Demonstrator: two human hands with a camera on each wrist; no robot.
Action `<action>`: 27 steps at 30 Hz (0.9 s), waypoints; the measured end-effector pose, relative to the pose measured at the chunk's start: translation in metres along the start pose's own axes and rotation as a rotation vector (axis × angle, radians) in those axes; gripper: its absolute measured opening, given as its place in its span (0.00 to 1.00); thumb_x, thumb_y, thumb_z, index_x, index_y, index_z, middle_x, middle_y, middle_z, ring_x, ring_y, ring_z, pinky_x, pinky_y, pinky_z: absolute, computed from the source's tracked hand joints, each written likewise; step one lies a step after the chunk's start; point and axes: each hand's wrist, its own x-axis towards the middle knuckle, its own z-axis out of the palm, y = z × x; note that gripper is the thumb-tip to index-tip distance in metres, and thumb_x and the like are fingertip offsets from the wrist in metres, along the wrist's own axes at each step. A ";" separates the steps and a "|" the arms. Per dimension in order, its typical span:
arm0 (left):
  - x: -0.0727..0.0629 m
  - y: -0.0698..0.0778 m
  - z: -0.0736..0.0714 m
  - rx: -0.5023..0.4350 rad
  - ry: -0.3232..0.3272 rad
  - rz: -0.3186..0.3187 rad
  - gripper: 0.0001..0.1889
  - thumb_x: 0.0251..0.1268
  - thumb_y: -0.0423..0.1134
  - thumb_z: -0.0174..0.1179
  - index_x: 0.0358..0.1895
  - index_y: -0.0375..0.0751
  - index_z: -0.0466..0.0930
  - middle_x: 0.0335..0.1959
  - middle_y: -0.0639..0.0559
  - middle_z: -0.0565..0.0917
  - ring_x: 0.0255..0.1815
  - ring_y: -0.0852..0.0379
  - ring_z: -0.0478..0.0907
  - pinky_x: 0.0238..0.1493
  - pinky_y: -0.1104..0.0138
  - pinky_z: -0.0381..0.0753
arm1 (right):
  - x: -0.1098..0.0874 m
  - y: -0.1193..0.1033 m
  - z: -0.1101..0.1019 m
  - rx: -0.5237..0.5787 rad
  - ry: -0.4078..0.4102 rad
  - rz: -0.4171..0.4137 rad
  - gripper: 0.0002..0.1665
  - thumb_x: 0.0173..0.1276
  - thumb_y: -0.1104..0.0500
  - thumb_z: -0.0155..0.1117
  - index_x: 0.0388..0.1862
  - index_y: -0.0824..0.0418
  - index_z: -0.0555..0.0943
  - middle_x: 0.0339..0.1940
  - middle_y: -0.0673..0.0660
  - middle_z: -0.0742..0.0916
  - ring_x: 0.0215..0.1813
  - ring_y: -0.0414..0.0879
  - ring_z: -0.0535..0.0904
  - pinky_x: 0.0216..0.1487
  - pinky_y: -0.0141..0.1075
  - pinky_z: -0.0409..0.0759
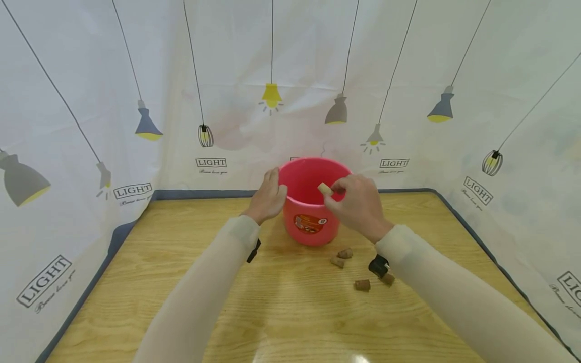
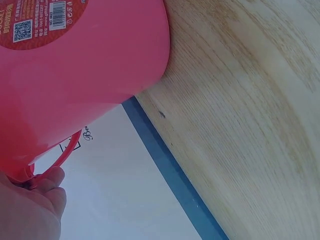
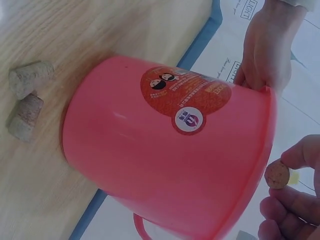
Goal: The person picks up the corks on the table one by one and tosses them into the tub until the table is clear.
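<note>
A pink bucket with a red label stands upright on the wooden table. My left hand grips its left rim, the fingers curled beside the handle in the left wrist view. Between the thumb and fingers of my right hand a cork is pinched, its round end facing the right wrist view. That hand is at the right side of the bucket's mouth, with the cork over the opening. The bottom of the bucket's inside is hidden.
Several brown corks lie on the table in front of the bucket and to its right; one is partly behind the black wrist device. A white cloth printed with lamps rises behind the table and along both sides, edged in blue.
</note>
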 end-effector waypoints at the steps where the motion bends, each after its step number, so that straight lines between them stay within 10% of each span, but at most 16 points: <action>1: 0.000 0.000 0.000 0.000 0.000 -0.001 0.35 0.79 0.47 0.30 0.83 0.35 0.38 0.84 0.43 0.45 0.82 0.43 0.50 0.79 0.48 0.55 | 0.001 0.000 0.000 -0.007 -0.004 0.005 0.13 0.65 0.55 0.71 0.35 0.65 0.90 0.30 0.56 0.89 0.35 0.52 0.80 0.43 0.47 0.77; 27: 0.001 0.000 0.000 0.007 0.000 -0.005 0.36 0.79 0.48 0.29 0.84 0.36 0.37 0.84 0.42 0.44 0.82 0.44 0.50 0.79 0.49 0.54 | 0.027 0.006 0.013 -0.146 -0.173 0.104 0.18 0.69 0.50 0.69 0.25 0.61 0.88 0.12 0.51 0.78 0.22 0.49 0.75 0.34 0.42 0.72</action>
